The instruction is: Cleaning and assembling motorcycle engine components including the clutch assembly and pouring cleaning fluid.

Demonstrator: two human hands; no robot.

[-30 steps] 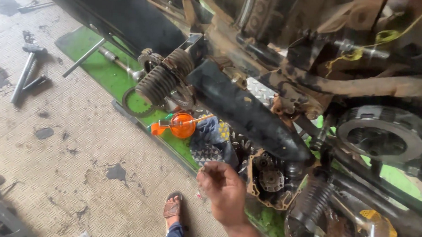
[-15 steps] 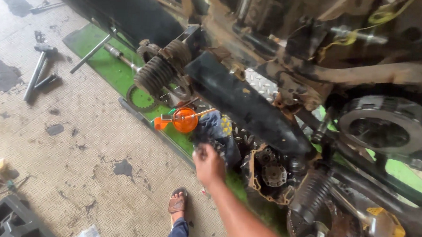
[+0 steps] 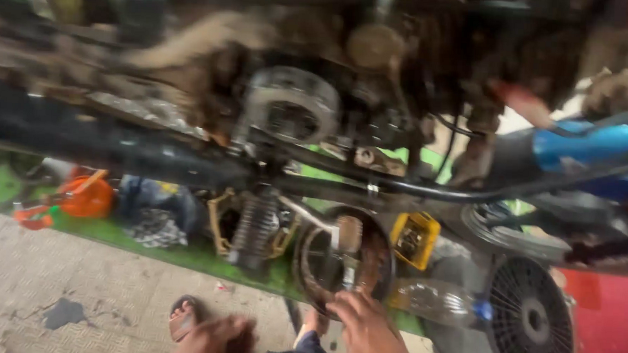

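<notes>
Black frame (image 3: 187, 165): stretching across the view, blurred.
Round drum (image 3: 324, 265): lying on the green mat (image 3: 183, 252), below the frame.
Right hand (image 3: 367, 327): fingers curling onto the drum's lower rim.
Left hand (image 3: 215, 338): blurred, grip unclear.

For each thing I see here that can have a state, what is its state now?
right hand: fingers touching the round drum's rim.
left hand: low, blurred, grip unclear.
round drum: lying on the green mat, open side facing the camera.
clear plastic bottle: lying on its side, blue cap on.
black fan cover: propped upright.
orange funnel: lying on the mat.
</notes>
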